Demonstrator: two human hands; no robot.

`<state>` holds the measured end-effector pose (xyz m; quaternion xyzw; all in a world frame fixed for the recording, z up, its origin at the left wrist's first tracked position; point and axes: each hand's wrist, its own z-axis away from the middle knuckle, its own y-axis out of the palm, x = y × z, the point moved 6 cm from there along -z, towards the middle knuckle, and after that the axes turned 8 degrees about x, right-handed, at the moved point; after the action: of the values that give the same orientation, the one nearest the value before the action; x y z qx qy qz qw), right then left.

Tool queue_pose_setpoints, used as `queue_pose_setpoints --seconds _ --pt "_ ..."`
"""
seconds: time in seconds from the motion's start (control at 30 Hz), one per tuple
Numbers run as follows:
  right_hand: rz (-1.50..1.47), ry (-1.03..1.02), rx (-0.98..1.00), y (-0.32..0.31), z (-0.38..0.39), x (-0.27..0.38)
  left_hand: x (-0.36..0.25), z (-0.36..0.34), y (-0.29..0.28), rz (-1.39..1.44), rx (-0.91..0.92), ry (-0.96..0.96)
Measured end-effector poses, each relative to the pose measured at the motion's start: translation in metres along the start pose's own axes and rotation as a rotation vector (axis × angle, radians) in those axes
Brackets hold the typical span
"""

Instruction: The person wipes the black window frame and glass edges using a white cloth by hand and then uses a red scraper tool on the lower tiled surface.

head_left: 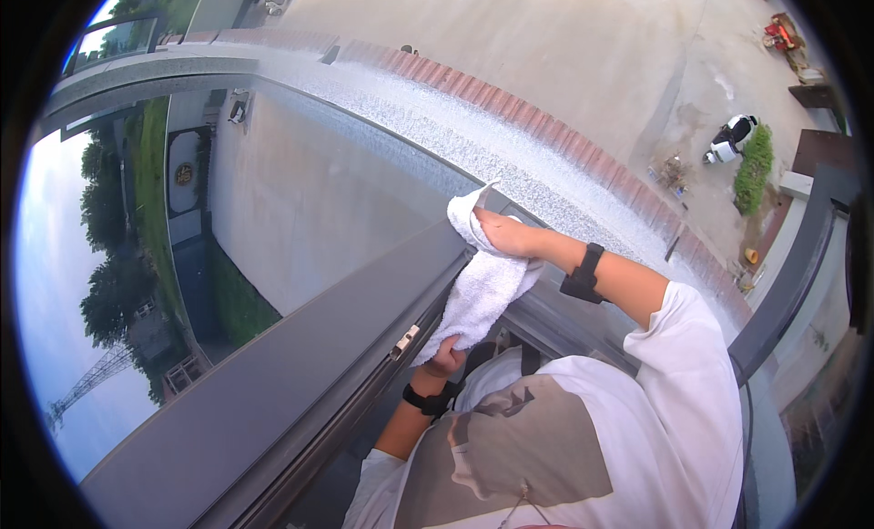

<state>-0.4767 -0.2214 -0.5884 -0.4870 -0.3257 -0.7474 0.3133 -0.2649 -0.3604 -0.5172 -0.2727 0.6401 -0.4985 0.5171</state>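
A white terry towel (pixel 482 297) hangs between my two hands, its upper end bunched over the corner of a grey window frame (pixel 364 301). My right hand (pixel 505 233) is closed on that upper end, pressing it to the frame's edge beside the glass (pixel 309 192). Lower down, my left hand (pixel 446 358) grips the other end of the towel close to the frame's inner edge. A small metal latch piece (pixel 405 342) sits on the frame just left of that hand. Both wrists wear black bands. The towel hides part of the frame corner and some of my fingers.
Outside the window runs a pale gravelly ledge (pixel 410 119) edged with red tiles (pixel 546 128). Far below lie a paved yard (pixel 583 46), a white scooter (pixel 728 142) and a green hedge (pixel 754 169). Another dark frame (pixel 792 283) stands at my right.
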Motion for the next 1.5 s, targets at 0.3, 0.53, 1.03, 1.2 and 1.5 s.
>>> queue_pose_setpoints --seconds 0.3,0.53,1.03,1.2,1.5 --pt "0.160 -0.792 0.182 0.050 0.028 0.143 -0.014 -0.006 -0.002 -0.107 0.005 0.055" --pt "0.087 -0.054 0.340 0.019 0.004 -0.016 -0.011 0.003 0.001 -0.080 0.051 0.140" --pt "0.295 0.085 0.279 0.027 0.085 -0.010 -0.014 -0.032 -0.023 0.265 -0.208 -0.037" --pt "0.204 -0.184 0.109 0.028 0.074 0.007 -0.021 -0.039 -0.032 0.197 -0.227 -0.006" --pt "0.652 -0.199 0.159 0.024 0.097 0.011 -0.026 -0.035 -0.031 0.157 -0.229 0.000"
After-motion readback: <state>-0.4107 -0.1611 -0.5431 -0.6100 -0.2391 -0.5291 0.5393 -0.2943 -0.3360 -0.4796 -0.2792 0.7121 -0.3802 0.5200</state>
